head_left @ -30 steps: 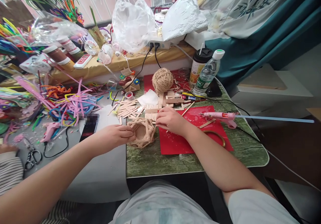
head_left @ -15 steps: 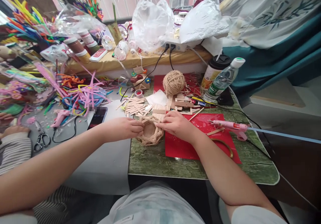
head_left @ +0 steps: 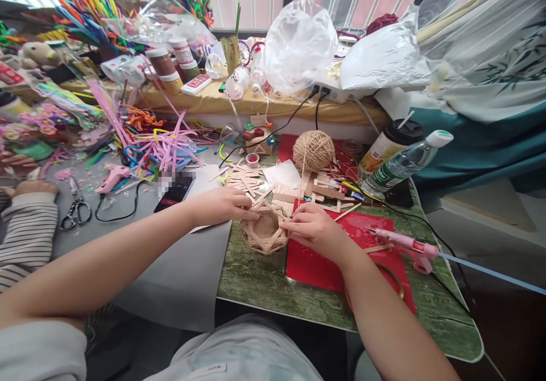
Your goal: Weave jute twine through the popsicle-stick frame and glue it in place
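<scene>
A small twine-wound basket [head_left: 265, 244], star-shaped around its opening, sits on the green wood-patterned table between my hands. My left hand [head_left: 226, 206] has its fingers closed on the basket's left rim. At the right rim, my right hand [head_left: 318, 228] is closed in a pinch on twine [head_left: 302, 185], its fingertips against the basket. That strand runs back to a ball of twine [head_left: 314, 150] behind the basket. Flat wooden craft sticks [head_left: 244, 179] lie loose just beyond my left hand, and a few joined ones lie beyond my right.
A pink glue gun [head_left: 405, 243] lies on red paper [head_left: 315, 264] at right, near a water bottle [head_left: 403, 168] and lidded cup [head_left: 386, 145]. Leftward are a phone [head_left: 177, 190], scissors [head_left: 77, 213], pink pipe cleaners [head_left: 166, 148] and another person's striped sleeve [head_left: 29, 233].
The camera view has swung left, so things appear further right. Both hands stay at the basket; my left fingers have shifted toward its back-left rim.
</scene>
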The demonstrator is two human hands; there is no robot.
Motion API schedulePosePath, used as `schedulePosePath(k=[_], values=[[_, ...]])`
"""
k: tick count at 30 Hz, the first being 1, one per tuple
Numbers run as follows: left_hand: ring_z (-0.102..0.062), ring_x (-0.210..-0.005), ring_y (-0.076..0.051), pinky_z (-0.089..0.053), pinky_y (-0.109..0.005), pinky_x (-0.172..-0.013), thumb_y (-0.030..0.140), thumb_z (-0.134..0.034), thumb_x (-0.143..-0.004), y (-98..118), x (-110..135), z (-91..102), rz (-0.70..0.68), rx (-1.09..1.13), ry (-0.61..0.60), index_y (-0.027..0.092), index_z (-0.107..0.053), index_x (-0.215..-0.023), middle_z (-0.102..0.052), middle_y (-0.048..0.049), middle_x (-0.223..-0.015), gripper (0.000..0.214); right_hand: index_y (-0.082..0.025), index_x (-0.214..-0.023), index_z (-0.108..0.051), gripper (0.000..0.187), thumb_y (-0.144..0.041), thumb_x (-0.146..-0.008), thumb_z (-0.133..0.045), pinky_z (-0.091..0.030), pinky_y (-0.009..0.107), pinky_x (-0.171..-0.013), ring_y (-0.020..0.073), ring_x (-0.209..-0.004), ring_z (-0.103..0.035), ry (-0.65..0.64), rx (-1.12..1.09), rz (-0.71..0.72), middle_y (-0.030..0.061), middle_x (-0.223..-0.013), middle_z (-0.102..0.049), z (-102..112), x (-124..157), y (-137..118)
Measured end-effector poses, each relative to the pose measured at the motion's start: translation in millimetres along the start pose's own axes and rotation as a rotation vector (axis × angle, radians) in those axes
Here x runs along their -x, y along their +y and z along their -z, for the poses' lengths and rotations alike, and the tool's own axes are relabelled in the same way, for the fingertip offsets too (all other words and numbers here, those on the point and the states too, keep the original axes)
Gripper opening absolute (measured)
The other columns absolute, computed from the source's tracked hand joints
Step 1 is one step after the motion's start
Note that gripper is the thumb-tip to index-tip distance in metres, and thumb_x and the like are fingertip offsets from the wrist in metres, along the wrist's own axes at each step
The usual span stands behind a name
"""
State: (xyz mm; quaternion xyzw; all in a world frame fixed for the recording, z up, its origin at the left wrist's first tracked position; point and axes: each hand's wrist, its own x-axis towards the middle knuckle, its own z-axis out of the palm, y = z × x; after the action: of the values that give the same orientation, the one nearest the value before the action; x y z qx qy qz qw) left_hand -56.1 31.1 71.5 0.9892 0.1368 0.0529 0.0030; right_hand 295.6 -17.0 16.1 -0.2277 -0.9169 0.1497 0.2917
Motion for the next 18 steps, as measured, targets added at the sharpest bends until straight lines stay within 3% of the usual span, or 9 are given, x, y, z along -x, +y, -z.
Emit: schedulePosePath(k=[4,7,9,18], values=[[-0.068,-0.092,-0.021,-0.046,-0.03,-0.079,0.021,-0.061,-0.105,-0.7,-0.9,-3.3,0.174,0.048,0.009,0.026,-0.071,-0.127,-0.075,-0.0076,-0.104,0.025,-0.028,-0.135,-0.075,0.029,-0.026,-0.107,-0.066,-0.053,0.046,-0.097,0.024,-0.098,-0.064,-0.002,-0.005,-0.006,0.0057,-0.093,-0.079,1.1,-1.3,-1.9],[-0.067,-0.083,-0.021,-0.045,-0.029,-0.073,0.027,-0.071,-0.097,0.3,-3.0,-5.2,0.366,0.1,-0.022,0.022,-0.072,-0.099,-0.074,-0.0052,-0.091,0.006,-0.029,-0.134,-0.075,0.029,-0.024,-0.107,-0.067,-0.052,0.046,-0.095,0.0239,-0.098,-0.064,0.008,0.002,-0.012,0.0059,-0.094,-0.078,2.6,-2.9,-4.5],[-0.065,-0.075,-0.019,-0.043,-0.029,-0.068,0.025,-0.071,-0.093,3.3,-5.2,-4.9,0.464,0.147,-0.075,0.022,-0.071,-0.085,-0.072,-0.0023,-0.081,0.008,-0.029,-0.132,-0.076,0.028,-0.024,-0.106,-0.068,-0.052,0.046,-0.094,0.0237,-0.097,-0.063,0.02,0.006,-0.019,0.006,-0.094,-0.077,3.4,-3.9,-5.9],[-0.074,-0.082,-0.023,-0.049,-0.03,-0.074,0.023,-0.061,-0.091,31.8,-16.7,-3.2,0.805,0.261,-0.125,0.024,-0.082,-0.091,-0.083,-0.0039,-0.089,0.021,-0.03,-0.129,-0.077,0.028,-0.023,-0.102,-0.073,-0.052,0.044,-0.09,0.0229,-0.091,-0.062,0.011,-0.004,-0.028,0.0056,-0.094,-0.074,0.4,0.4,-0.4]])
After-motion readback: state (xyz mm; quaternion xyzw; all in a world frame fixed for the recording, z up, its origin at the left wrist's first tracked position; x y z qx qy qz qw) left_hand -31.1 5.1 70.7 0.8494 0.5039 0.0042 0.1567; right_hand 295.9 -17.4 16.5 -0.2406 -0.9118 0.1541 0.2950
